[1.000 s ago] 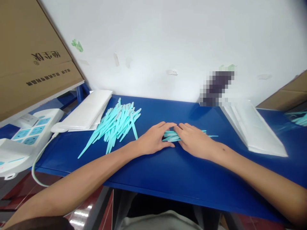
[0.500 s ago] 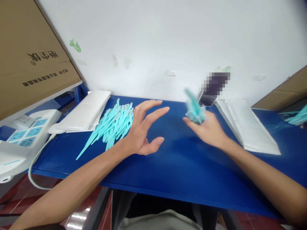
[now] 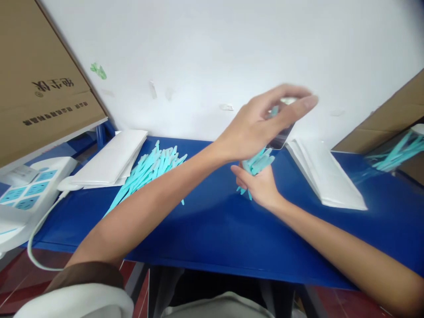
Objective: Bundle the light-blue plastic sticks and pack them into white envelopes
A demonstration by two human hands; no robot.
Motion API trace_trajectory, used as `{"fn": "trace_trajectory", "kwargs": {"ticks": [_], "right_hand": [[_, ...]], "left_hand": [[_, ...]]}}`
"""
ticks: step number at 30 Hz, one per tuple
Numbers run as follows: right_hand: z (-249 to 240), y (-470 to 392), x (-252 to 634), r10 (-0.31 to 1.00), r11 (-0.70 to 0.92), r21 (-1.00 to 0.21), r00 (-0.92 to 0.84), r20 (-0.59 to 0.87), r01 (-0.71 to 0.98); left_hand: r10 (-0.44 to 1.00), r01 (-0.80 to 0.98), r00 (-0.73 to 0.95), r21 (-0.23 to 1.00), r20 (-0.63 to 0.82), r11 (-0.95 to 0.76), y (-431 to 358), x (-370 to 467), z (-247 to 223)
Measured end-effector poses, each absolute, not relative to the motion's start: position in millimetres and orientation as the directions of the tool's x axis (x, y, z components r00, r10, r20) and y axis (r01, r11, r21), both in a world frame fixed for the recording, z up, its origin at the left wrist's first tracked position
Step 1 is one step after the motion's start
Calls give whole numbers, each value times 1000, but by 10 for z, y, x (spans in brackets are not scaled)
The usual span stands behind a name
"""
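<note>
My right hand (image 3: 260, 185) is closed round a bundle of slim teal plastic sticks (image 3: 260, 162). Pale ends stick up above the thumb and a few thin tips poke out below. Just over the bundle, my left hand (image 3: 265, 119) reaches across in front of the phone, fingers curved and slightly smeared by motion. Its thumb and fingers leave a gap, where a bit of teal shows; whether they touch that piece is unclear. A loose pile of the same teal sticks (image 3: 149, 168) lies left on the blue table, partly covered by my left forearm.
White folded paper or bags (image 3: 109, 159) lie left of the pile, and another white stack (image 3: 326, 176) lies to the right. A phone (image 3: 280, 139) leans at the wall. A white power strip (image 3: 36, 190) with a cable, cardboard boxes (image 3: 49, 53) and bagged teal sticks (image 3: 402, 150) stand at the sides.
My left hand has swung right and up, from beside the pile to above the bundle. My right hand has come left and slightly lower with the bundle. The view has shifted a little.
</note>
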State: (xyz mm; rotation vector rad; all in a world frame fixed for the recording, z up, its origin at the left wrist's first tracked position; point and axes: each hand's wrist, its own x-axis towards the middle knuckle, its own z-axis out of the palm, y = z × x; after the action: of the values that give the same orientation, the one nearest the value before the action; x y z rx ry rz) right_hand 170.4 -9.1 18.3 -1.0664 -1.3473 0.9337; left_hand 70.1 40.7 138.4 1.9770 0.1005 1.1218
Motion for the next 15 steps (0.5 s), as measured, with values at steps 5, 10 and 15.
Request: {"fn": "trace_trajectory", "kwargs": {"ticks": [5, 10, 15], "right_hand": [[96, -146, 1746, 939, 324, -933, 66, 337, 156], [112, -123, 1871, 948, 312, -943, 27, 317, 117], [180, -61, 1906, 948, 313, -947, 43, 316, 67]], "left_hand": [[519, -361, 608, 792, 601, -493, 415, 892, 1084], [454, -205, 738, 806, 500, -555, 425, 819, 1050], [434, -150, 812, 858, 390, -491, 490, 759, 1088]]}}
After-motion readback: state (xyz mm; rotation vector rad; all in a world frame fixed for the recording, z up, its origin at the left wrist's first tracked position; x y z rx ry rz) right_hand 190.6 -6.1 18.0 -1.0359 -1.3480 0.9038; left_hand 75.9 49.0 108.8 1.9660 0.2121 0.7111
